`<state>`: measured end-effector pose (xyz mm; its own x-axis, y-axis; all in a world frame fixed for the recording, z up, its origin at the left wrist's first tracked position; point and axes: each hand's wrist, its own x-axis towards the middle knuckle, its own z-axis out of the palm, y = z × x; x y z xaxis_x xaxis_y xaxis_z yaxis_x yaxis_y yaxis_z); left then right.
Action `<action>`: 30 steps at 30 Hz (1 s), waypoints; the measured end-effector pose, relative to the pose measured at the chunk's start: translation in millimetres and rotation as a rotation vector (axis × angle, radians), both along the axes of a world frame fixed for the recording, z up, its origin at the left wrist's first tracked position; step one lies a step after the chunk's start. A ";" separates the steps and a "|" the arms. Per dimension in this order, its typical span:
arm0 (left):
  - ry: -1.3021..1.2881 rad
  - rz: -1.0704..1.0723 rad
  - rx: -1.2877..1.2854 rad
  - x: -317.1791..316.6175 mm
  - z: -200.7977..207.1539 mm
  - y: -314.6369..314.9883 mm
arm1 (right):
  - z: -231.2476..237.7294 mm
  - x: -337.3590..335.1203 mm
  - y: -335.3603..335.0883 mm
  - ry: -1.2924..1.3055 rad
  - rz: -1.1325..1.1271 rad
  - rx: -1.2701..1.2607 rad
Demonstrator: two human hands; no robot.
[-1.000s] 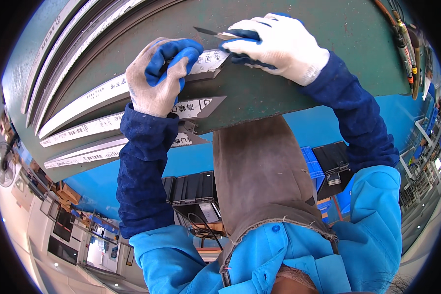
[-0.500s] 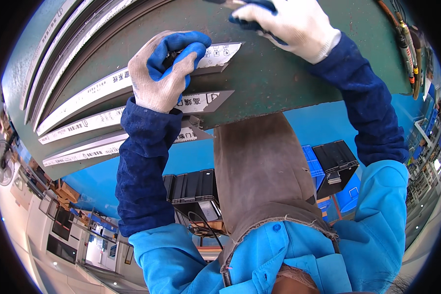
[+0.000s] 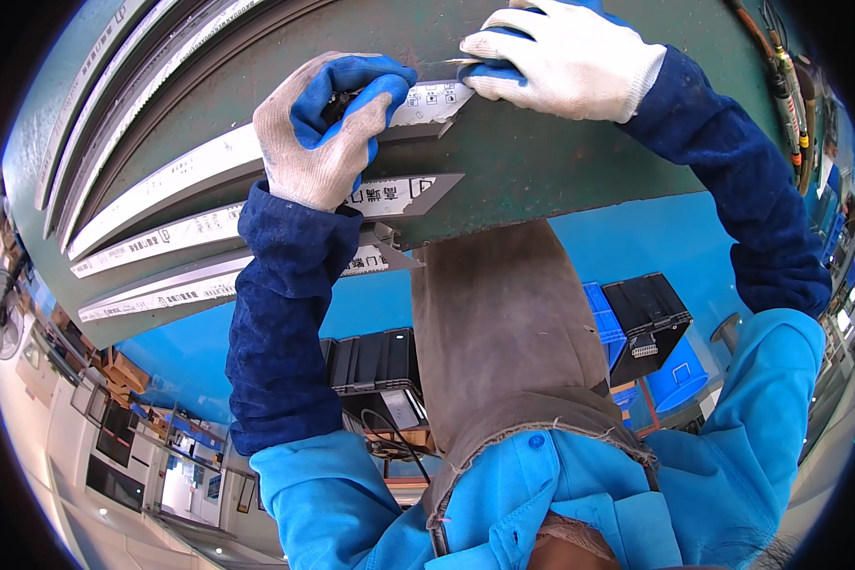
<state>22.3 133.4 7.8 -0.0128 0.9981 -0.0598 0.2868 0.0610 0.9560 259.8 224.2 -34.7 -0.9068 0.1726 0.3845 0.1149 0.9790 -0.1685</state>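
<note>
My left hand point(image 3: 328, 128), in a white and blue glove, is curled above a long grey profile strip point(image 3: 195, 176) with printed white film. Small dark pieces show inside its closed fingers, too hidden to name. At the pointed end of that strip is my gloved right hand point(image 3: 565, 62), its thumb and forefinger bent together. A thin pale tip pokes out between them; what it belongs to is hidden. Two more film-covered strips, a middle one point(image 3: 199, 233) and a nearer one point(image 3: 195, 290), lie alongside, their angled ends pointing right.
The green worktable point(image 3: 541, 161) carries several more long profiles point(image 3: 95, 104) at the far left. Hand tools with cords point(image 3: 787, 90) lie along its right side. Black crates point(image 3: 648, 309) and a blue bin point(image 3: 679, 375) stand below the near edge.
My right hand has come down and nearer from the far side to the strip's end, and its wrist has turned. The left hand stays curled over the strip, nearly unmoved.
</note>
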 end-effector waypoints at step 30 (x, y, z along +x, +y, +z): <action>0.543 -0.290 0.072 20.3 14.6 6.4 | 2.6 -15.8 -36.6 0.083 -0.401 -0.311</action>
<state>42.6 139.9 22.4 0.2502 0.9667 -0.0533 0.7285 -0.1517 0.6681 244.0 187.7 -32.0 -0.7143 0.6184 0.3276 0.4448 0.7626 -0.4696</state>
